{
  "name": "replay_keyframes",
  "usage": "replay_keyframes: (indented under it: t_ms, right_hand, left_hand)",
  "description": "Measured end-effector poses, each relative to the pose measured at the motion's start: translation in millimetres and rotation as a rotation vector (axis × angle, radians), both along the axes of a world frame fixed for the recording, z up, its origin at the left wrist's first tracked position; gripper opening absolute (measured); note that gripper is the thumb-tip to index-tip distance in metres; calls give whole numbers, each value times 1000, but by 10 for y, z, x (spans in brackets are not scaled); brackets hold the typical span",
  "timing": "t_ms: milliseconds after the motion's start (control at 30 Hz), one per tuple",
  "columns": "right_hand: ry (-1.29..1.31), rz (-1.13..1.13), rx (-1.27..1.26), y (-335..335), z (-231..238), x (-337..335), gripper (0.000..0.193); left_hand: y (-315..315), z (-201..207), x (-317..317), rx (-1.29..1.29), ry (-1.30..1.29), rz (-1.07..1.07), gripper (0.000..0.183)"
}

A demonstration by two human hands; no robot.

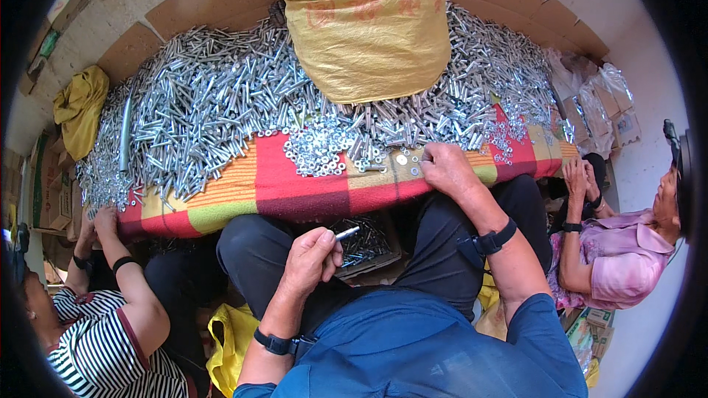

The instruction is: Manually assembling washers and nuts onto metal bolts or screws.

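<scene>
My left hand (316,256) is closed round a short silver bolt (347,234), whose end sticks out past the thumb and index finger above my lap. At the near edge of the table, my right hand (445,169) is bent down with its fingers curled together. Whatever those fingertips pinch, if anything, is too small or hidden to make out. A few loose washers (403,161) lie just left of them on the checked cloth (295,190). A thick heap of washers and nuts (313,149) spreads further left, backed by a large pile of metal bolts and sleeves (214,96).
A big yellow woven sack (369,37) stands amid the pile. Below the table edge, between my knees, sits a box of metal parts (365,245). One person (110,324) works at the left, another (619,250) at the right. Cardboard sheets (210,7) line the back.
</scene>
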State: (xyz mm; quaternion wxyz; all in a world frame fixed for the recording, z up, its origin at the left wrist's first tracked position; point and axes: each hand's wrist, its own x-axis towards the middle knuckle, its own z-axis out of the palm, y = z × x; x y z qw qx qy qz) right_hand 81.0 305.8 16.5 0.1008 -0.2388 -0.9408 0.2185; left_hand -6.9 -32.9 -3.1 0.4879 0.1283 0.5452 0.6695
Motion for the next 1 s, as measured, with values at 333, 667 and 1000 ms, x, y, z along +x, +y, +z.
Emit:
replay_keyframes:
  t_ms: [333,667,1000]
  right_hand:
    - [104,24,-101,-67,43,45,14]
    - [120,132,5,-122,-20,58,11]
    - [211,319,63,-223,-4,23,6]
  left_hand:
    - [-15,-48,-7,12,-14,-6,38]
    - [-5,-42,-10,5,-19,-1,38]
    - [4,-16,4,31,-32,14,39]
